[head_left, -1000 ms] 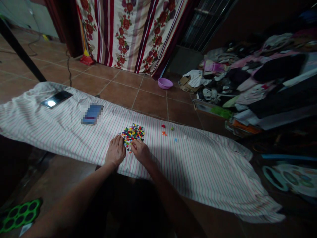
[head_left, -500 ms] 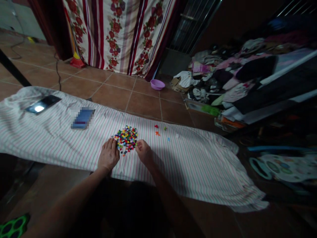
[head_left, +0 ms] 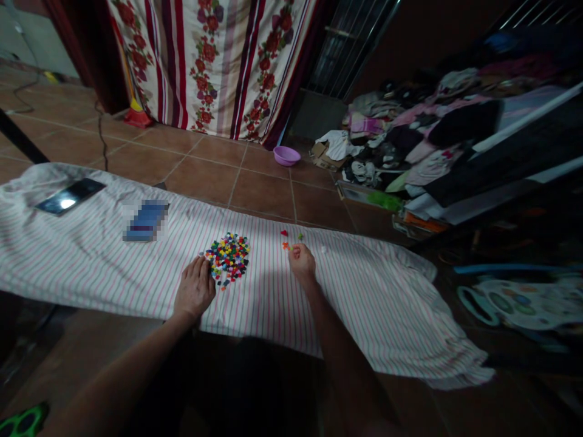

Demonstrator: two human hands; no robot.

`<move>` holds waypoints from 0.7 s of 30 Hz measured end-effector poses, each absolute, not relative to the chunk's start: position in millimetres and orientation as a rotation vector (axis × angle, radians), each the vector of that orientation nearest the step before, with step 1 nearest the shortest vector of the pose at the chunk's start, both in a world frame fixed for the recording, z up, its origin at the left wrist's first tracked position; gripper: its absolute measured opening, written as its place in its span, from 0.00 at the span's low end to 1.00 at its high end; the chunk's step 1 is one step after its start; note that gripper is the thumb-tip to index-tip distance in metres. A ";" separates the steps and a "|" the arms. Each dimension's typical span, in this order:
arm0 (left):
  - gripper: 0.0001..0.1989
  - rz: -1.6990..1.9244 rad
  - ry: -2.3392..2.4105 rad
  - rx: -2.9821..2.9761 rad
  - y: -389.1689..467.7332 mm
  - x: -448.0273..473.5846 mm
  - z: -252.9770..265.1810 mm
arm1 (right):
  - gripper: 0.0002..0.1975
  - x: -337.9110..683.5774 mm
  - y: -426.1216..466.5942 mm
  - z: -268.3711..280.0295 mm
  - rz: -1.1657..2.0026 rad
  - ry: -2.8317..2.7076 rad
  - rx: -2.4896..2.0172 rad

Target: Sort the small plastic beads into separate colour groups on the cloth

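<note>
A heap of small multicoloured pieces (head_left: 230,255) lies on the striped cloth (head_left: 255,309). My left hand (head_left: 195,286) rests flat at the heap's left edge, fingers stretched out. To the right of the heap, my right hand (head_left: 302,263) is closed in a pinch on a tiny light green piece (head_left: 292,247). Close by its fingertips are small orange pieces (head_left: 285,245). A red piece (head_left: 284,233) and a green piece (head_left: 300,236) lie just beyond, and a white piece (head_left: 323,249) sits to the right. The exact shape of the pieces is too small to tell.
On the cloth's left part lie a dark shiny tablet-like slab (head_left: 70,196) and a blurred-out blue item (head_left: 146,220). Beyond the cloth, a purple basin (head_left: 286,156) stands on the tiled floor before a flowered curtain (head_left: 209,67). Clothes (head_left: 423,145) are heaped at the right.
My right hand has moved right, from the heap's edge to the separate pieces, carrying the light green piece. It now covers the blue piece. My left hand stays beside the heap.
</note>
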State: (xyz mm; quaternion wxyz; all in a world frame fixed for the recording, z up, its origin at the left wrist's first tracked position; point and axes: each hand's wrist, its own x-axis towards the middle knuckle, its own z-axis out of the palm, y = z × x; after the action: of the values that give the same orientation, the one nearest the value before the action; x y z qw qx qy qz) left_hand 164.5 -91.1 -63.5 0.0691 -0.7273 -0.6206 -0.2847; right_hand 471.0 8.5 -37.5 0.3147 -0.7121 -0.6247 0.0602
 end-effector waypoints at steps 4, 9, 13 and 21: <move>0.22 -0.886 -1.875 -2.206 -90.7 164.6 -64.4 | 0.12 489.0 22.2 -26.2 0.128 -1.623 -2.035; 0.22 -0.868 -1.892 -2.196 -90.5 165.1 -64.7 | 0.12 506.3 39.8 -18.3 0.151 -1.606 -2.201; 0.22 -0.839 -1.894 -2.186 -90.3 164.6 -66.9 | 0.11 513.6 52.1 -17.0 0.153 -1.591 -2.260; 0.21 -0.806 -1.885 -2.175 -90.7 164.1 -67.2 | 0.11 511.0 66.6 -19.4 0.138 -1.639 -2.308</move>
State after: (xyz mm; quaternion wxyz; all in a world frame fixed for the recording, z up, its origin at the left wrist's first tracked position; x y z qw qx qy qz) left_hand 164.1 -90.7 -67.2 0.0763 -0.7256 -0.6289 -0.2688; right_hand 511.0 66.6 -19.4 0.1531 -0.8049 -0.5713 0.0480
